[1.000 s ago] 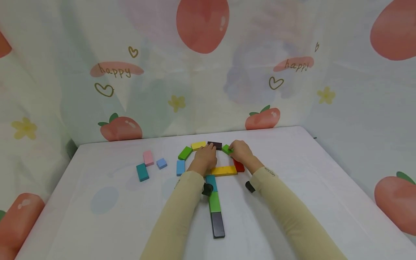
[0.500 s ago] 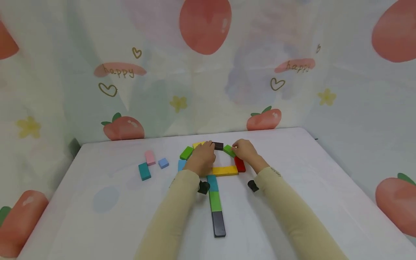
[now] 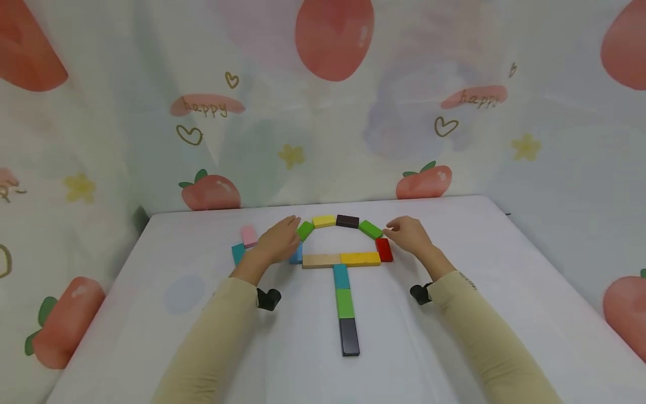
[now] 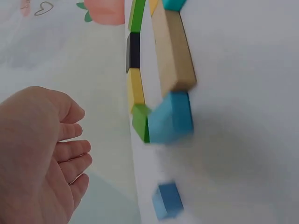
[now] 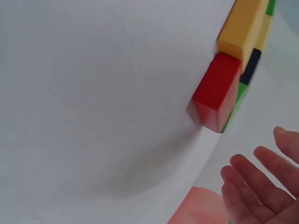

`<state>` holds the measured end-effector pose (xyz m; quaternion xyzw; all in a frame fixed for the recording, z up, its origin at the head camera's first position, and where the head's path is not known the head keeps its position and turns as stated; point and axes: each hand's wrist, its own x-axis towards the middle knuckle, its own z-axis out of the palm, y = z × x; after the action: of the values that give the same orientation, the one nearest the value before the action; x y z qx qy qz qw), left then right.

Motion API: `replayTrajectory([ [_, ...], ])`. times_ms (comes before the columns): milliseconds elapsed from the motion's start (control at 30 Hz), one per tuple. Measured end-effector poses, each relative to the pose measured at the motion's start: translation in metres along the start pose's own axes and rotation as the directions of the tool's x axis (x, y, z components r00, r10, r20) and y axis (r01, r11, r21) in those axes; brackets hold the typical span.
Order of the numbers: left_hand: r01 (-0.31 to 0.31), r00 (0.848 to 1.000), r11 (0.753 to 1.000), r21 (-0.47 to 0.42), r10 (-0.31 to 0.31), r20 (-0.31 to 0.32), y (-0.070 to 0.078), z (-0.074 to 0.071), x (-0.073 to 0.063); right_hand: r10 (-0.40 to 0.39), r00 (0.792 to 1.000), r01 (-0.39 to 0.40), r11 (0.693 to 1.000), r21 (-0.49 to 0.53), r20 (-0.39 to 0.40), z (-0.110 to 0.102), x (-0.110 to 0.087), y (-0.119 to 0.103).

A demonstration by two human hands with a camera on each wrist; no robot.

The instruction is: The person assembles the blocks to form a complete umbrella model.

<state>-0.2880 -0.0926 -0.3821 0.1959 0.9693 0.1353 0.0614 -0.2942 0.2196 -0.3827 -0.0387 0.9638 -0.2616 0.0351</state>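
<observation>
Coloured wooden blocks form an umbrella-like outline in the head view. Its arch holds a light blue block (image 3: 296,256), a green block (image 3: 305,230), a yellow block (image 3: 324,221), a dark block (image 3: 347,221), another green block (image 3: 370,229) and a red block (image 3: 384,250). A plain wood block (image 3: 321,261) and an orange-yellow block (image 3: 360,259) make the crossbar. Below hang teal (image 3: 341,276), green and black blocks. My left hand (image 3: 277,241) hovers by the arch's left end, fingers loosely bent around nothing. Bare too, my right hand (image 3: 410,234) is just right of the green block, fingers relaxed.
A pink block (image 3: 249,235) and a teal block (image 3: 238,253), partly behind the left hand, lie at the left. A small blue block (image 4: 168,200) shows in the left wrist view. A patterned cloth (image 3: 323,140) hangs behind the table.
My left hand has moved left, off the arch, uncovering the yellow and plain wood blocks. The right hand has let go of the right green block and drawn slightly away. The head view has shifted.
</observation>
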Motion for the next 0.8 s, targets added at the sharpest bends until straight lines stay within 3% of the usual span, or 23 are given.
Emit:
replayTrajectory([
  [200,0.032,0.999,0.991,-0.133,-0.038,-0.040,-0.039,0.006,-0.038,-0.022,1.000,0.023,0.999,0.047,-0.013,-0.004,-0.020,0.004],
  [400,0.072,0.997,0.986,-0.151,-0.078,-0.030,-0.072,0.016,-0.061,-0.031,0.999,0.032,0.997,0.077,-0.009,-0.004,-0.041,0.005],
  [567,0.107,0.994,0.987,-0.116,-0.108,-0.005,-0.094,0.020,-0.073,-0.045,0.999,0.045,0.992,0.121,-0.003,-0.004,-0.058,0.001],
  [800,0.152,0.988,0.982,-0.114,-0.150,0.022,-0.108,0.014,-0.072,-0.075,0.997,0.074,0.982,0.175,-0.004,0.001,-0.073,-0.008],
])
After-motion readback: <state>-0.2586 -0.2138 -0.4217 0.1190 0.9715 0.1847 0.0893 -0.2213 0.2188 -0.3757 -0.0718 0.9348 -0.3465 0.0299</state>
